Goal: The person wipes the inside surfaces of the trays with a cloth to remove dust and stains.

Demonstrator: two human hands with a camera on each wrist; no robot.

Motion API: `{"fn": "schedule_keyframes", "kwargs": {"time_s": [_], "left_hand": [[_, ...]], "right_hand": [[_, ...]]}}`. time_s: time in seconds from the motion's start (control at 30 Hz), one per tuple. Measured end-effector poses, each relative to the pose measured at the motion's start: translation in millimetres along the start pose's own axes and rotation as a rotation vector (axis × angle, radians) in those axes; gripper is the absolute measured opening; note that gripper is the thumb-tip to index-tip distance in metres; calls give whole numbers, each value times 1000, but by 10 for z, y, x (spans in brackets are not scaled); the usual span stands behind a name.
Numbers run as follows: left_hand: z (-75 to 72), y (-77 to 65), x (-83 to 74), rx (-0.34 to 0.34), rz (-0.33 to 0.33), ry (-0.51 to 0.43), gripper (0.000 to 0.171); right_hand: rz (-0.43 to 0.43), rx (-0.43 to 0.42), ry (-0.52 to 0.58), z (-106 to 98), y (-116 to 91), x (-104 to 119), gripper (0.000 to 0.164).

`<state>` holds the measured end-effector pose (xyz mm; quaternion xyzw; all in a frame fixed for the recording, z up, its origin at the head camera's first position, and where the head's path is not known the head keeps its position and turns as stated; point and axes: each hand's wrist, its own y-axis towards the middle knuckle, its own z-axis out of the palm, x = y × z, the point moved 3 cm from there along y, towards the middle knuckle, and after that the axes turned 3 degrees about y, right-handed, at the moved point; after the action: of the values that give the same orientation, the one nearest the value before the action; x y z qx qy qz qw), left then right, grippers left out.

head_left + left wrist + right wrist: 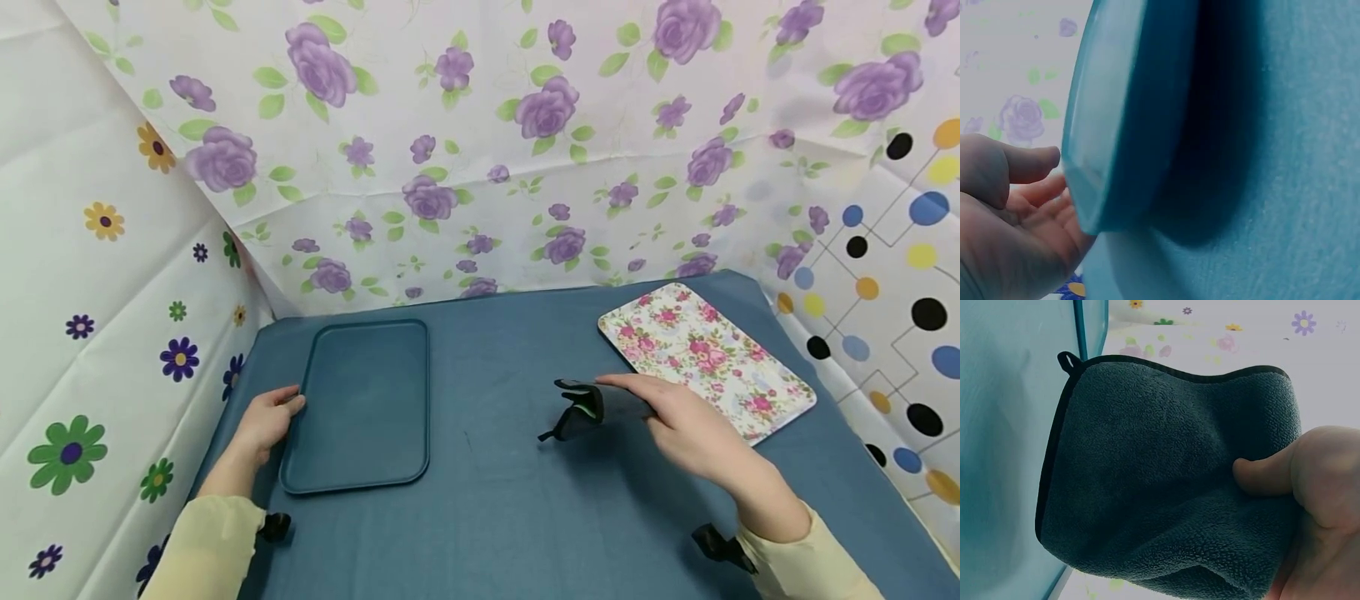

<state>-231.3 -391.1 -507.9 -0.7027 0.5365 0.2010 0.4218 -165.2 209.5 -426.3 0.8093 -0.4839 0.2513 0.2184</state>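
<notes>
On the left, a blue rectangular tray with a raised rim lies on the table. My left hand is at its left edge. In the left wrist view the thumb stops right at the rim, fingers relaxed, their tips partly hidden by the tray. My right hand holds a dark grey microfiber cloth above the table. The right wrist view has the thumb pressed on the plush face of the cloth, which has black edging and a corner loop. The other fingers are hidden behind it.
A white board with pink flowers lies at an angle at the back right, partly behind my right hand. Blue cloth covers the table. Flower-printed sheets rise at the back and left, a dotted sheet at the right.
</notes>
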Motion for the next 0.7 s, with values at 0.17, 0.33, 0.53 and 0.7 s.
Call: {"fn": "schedule_keyframes", "kwargs": {"time_s": [0.17,0.33,0.53,0.7], "left_hand": [[21,-48,-59,-92,38,103,57],[146,-88,-308,-298,126,120,50],[717,-163,-893,-401,314,-54,37],[1513,-237,-1416,-167,445,-173,30]], "right_hand": [[-19,8,-41,-90,-10,-11,77],[-68,11,-120,-307,-6,-45,78],[-30,-82,-245,-730,-10,-217,70],[100,-113,-307,-1046,-8,-508,64]]}}
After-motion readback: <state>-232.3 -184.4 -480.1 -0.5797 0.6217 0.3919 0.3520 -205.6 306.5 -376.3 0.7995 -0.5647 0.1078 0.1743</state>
